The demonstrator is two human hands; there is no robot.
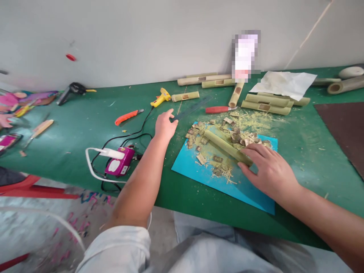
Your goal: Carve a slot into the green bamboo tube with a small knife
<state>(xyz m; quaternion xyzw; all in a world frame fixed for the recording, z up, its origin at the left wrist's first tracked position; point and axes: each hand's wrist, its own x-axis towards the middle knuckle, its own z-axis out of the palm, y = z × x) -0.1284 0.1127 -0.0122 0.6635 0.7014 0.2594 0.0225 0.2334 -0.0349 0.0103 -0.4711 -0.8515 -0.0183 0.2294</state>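
Note:
My right hand (pixel 270 167) is closed around the near right end of a green bamboo tube (pixel 224 146). The tube slants over a blue sheet (pixel 187 163) strewn with bamboo chips (pixel 201 158) and shavings. Stretched forward, my left hand (pixel 165 125) has thumb and fingers at the near end of a dark, see-through ruler-like strip (pixel 193 108), which seems pinched between them. Beyond the blue sheet lies a red-handled knife (pixel 217 109). A short notched bamboo piece (pixel 186 96) and a yellow glue gun (pixel 161 98) are just past my left hand.
Notched bamboo pieces (pixel 267 108) and white paper (pixel 284 85) lie at the back right. An orange utility knife (pixel 127 117), a purple power adapter (pixel 121 161) and black cords are left of my left arm. A dark brown mat (pixel 341 129) is at the right. A wall bounds the green table.

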